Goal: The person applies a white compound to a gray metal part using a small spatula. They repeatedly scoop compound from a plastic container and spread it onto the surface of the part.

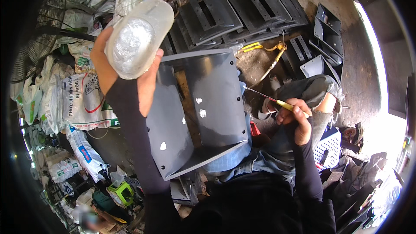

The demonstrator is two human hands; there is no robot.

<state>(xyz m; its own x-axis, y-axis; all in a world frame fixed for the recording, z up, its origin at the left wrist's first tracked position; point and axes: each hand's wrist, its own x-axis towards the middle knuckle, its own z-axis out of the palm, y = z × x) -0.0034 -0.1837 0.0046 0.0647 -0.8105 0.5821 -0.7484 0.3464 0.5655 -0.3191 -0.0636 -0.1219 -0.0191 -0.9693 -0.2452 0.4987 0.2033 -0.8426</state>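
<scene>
My left hand is raised and closed round a translucent plastic container, whose hollow holds shiny whitish-silver paste. In my right hand is a thin yellow-handled tool with a slim red-and-metal shaft; a white dab shows at its tip. I cannot tell if it is a brush or a screwdriver. Across my lap lies a dark grey curved frame with small holes along its edges, lighter grey smears and several white spots. The tool's tip is close to the frame's right edge; the container hangs above its upper left.
Similar dark frames are stacked ahead, with more at the far right. A yellow-handled tool lies on the floor beyond my lap. White sacks and a fan stand left. A pale plastic basket sits by my right arm.
</scene>
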